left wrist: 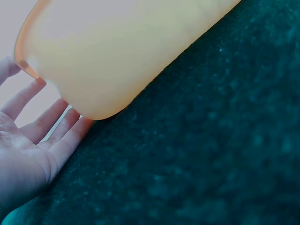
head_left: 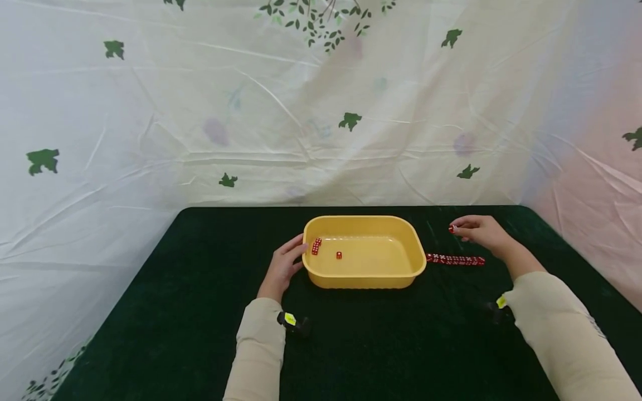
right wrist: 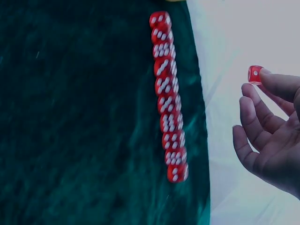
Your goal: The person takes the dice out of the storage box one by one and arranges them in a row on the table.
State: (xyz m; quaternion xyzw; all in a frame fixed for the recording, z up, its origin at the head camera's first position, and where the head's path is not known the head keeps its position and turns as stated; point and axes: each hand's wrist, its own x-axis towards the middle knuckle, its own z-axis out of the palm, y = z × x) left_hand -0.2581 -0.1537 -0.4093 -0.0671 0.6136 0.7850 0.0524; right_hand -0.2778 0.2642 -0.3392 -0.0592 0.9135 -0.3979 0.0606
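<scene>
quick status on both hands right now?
Left hand: open, straight fingers resting against the yellow tub.
Right hand: pinching one red die at its fingertips, above the table, near the row of dice.

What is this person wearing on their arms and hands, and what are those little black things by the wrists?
Both arms wear long, plain beige sleeves: the left sleeve and right sleeve end at the wrists. The left hand and right hand are bare, with no gloves, and no rings that I can see. A small black device with a yellow-green tag sits by each wrist: left device, right device.
</scene>
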